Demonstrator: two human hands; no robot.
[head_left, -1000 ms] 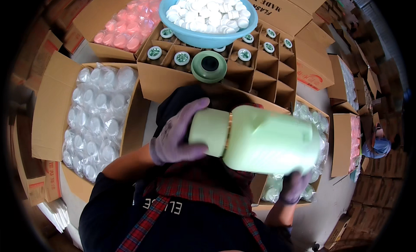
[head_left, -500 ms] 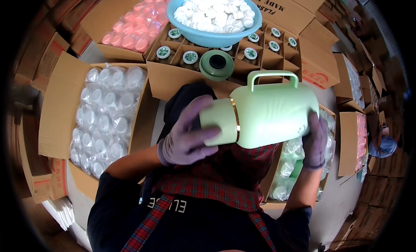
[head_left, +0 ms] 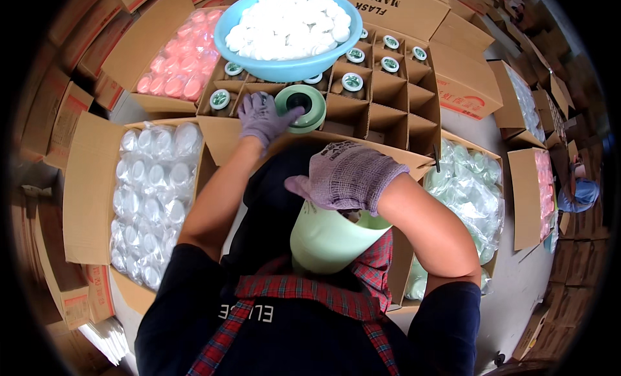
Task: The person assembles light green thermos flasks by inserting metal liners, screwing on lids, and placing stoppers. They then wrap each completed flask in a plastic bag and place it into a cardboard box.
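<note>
A pale green flask body (head_left: 333, 246) stands tilted near my lap, its open end upward. My right hand (head_left: 349, 175), in a purple-grey glove, lies over its rim and grips it; the thumb points left and the other fingers are mostly hidden. My gloved left hand (head_left: 265, 120) reaches forward to the divided carton (head_left: 388, 123), its thumb stretched away from the fingers. That thumb overlaps a round green collar (head_left: 301, 125) with a black centre, resting on the carton. The fingers cover a neighbouring cell. Silvery-green glass flask liners (head_left: 352, 82) with white rims stand in several cells.
A blue basin (head_left: 278, 70) of white caps sits on the divided carton. Boxes of pink bagged caps (head_left: 184, 55) and clear bagged cups (head_left: 152, 175) stand left. Bagged green parts (head_left: 462, 195) fill a box at right. Farther right is another person (head_left: 579, 195).
The flask body has come down toward my lap and turned from lying sideways to open end up. My left hand has let go of it and moved forward to the carton; my right hand is now at its rim.
</note>
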